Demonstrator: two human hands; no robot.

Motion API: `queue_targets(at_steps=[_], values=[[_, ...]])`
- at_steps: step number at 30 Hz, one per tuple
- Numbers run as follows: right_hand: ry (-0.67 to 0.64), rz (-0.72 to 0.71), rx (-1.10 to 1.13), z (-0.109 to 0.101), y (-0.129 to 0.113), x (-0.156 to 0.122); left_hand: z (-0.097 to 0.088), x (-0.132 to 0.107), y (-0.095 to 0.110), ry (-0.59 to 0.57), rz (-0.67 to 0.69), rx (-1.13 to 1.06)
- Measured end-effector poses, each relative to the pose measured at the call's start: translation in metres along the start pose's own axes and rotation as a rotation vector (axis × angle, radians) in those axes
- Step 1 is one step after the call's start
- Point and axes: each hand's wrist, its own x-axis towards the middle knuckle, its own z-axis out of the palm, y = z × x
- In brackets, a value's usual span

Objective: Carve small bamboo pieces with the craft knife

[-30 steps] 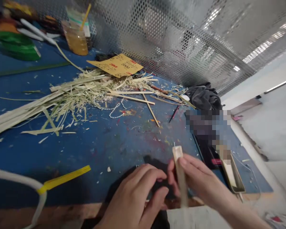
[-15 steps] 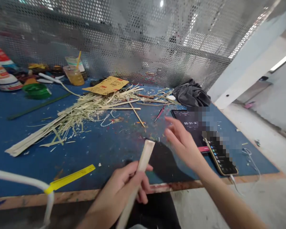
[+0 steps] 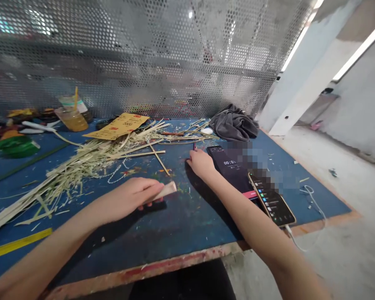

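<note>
My left hand (image 3: 129, 198) is closed around a pale bamboo strip (image 3: 166, 191), whose cut end sticks out past my fingers just above the blue mat (image 3: 175, 216). My right hand (image 3: 201, 162) reaches forward over the mat with fingers curled on a thin red pen-like tool (image 3: 195, 146), beside a dark tablet (image 3: 233, 166) showing a timer. A pile of split bamboo slivers (image 3: 90, 160) lies to the left of both hands.
A phone (image 3: 271, 200) on a cable rests on the tablet's near corner. A grey cloth (image 3: 234, 123), yellow sandpaper sheet (image 3: 118, 126), plastic drink cup (image 3: 70, 114) and green tape roll (image 3: 17, 146) line the back. Perforated metal screen (image 3: 143, 54) behind. A yellow ruler (image 3: 15, 243) lies near left.
The strip passed from my right hand to my left, which then lowered it towards the mat. My right hand reached forward to the red tool by the tablet. The view tilted up.
</note>
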Motion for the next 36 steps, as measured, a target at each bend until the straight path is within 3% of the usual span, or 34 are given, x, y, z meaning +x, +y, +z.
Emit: queue_targets(at_steps=[5, 8, 12, 16, 22, 26, 31, 36], values=[[-0.030, 0.001, 0.204, -0.032, 0.019, -0.020, 0.023, 0.026, 0.000, -0.190, -0.068, -0.282], [-0.084, -0.054, 0.338, -0.043, 0.036, -0.041, 0.032, 0.032, 0.006, -0.207, -0.022, -0.373], [-0.076, -0.044, 0.272, -0.040, 0.050, -0.063, 0.033, 0.040, 0.006, -0.082, 0.139, -0.011], [-0.049, -0.048, 0.112, -0.028, 0.047, -0.064, 0.033, 0.038, 0.002, 0.052, 0.272, 0.307], [0.105, -0.136, 0.098, -0.021, 0.040, -0.067, 0.061, 0.012, 0.000, 0.156, 0.560, 0.710], [0.273, -0.209, 0.423, -0.013, 0.032, -0.080, 0.075, 0.015, -0.015, 0.248, 0.676, 0.772], [0.281, -0.156, 0.584, -0.005, 0.021, -0.086, 0.083, 0.018, -0.037, 0.403, 0.750, 0.788], [0.320, -0.052, 0.853, -0.010, 0.015, -0.101, 0.087, 0.011, -0.033, 0.292, 0.858, 0.716]])
